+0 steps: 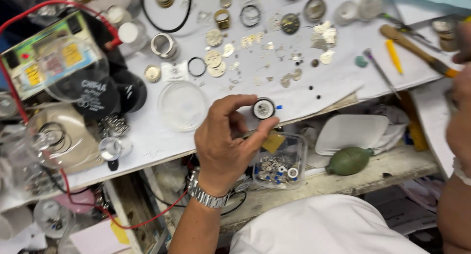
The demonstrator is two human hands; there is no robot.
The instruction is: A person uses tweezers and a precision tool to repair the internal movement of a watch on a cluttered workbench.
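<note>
The left hand pinches a small round watch part between thumb and fingertips above the white bench; the right hand sits at the frame's edge, its fingers' state unclear.

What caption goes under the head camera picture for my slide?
Left hand pinches a small round watch part above a white bench strewn with tiny gears; right hand waits at the edge.

A table covered in white paper fills the upper frame; below its edge runs a worn wooden shelf, evenly lit.
</note>
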